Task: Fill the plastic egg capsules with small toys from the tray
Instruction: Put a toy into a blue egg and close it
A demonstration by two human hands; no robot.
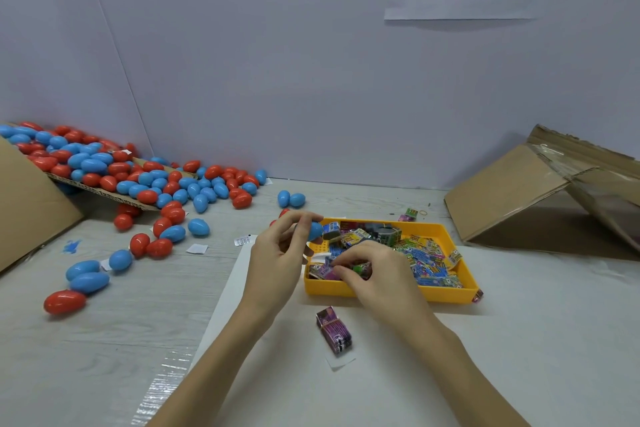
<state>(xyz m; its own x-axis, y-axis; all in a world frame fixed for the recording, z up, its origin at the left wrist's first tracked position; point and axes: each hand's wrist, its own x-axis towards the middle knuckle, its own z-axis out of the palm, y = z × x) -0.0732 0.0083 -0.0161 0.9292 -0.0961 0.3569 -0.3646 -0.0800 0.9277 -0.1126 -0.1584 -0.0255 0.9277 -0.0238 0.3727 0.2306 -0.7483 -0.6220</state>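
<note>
The left hand holds a blue egg by the yellow tray — the right hand pinches a small toy inside it.

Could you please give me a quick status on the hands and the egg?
Left hand holds blue egg over yellow tray. Right hand picking among toy packets. Nothing blocking.

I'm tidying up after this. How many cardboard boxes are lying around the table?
2. One cardboard box lies tipped at the left edge, eggs spilling across its flap. The other box lies on its side at the right, behind the yellow tray. Others may sit outside the frame.
</note>
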